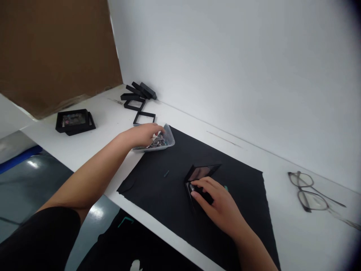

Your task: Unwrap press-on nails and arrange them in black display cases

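The right hand [220, 205] is clasping the open case [202, 172] on the cloth [158, 188], hiding its lower half. Farther off, the left hand [142, 134] is dipping into the tray [170, 140], its fingertips hiding among blurry bits, so I cannot tell its grip. Frames [138, 101] are lying beyond.

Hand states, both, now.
Left hand: fingertips in the clear tray; grasp cannot be told.
Right hand: fingers bent over the open black case; grip cannot be told.
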Tool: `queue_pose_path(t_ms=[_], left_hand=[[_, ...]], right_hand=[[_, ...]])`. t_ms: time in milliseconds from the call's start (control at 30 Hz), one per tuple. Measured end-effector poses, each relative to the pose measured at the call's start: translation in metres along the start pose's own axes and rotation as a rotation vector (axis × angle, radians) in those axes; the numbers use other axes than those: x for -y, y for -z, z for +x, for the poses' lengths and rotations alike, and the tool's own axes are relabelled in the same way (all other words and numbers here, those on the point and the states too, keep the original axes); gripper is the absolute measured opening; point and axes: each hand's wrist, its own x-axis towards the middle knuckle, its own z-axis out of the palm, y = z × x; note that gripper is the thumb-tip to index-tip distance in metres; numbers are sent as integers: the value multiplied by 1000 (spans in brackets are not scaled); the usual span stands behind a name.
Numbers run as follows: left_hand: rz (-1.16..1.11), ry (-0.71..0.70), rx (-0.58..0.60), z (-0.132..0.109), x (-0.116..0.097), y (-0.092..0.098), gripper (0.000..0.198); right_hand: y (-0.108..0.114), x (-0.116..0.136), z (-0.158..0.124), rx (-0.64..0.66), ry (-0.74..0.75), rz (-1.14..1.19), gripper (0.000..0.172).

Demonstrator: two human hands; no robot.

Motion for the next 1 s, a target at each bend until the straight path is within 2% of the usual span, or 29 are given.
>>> queue_pose_path(t_ms=[133,300,500,700,867,1000], left_hand=[[-47,-66,-66,-1,4,4,75],[-149,-200,-207,-2,6,11,63],[-495,-324,-307,0,5,9,45],[-759,-367,-342,7,8,2,42],[-1156,-440,-352,13,-18,-12,48],[-1381,-580,-245,5,-54,-24,39]], right_hand=[[1,1,1,8,-25,13,22],[2,2,2,14,-52,38,23],[1,1,2,11,-66,36,22],[-1,-2,3,-9,-60,55,23],[-2,-1,4,-16,-48,58,22],[-2,1,4,-18,-53,69,22]])
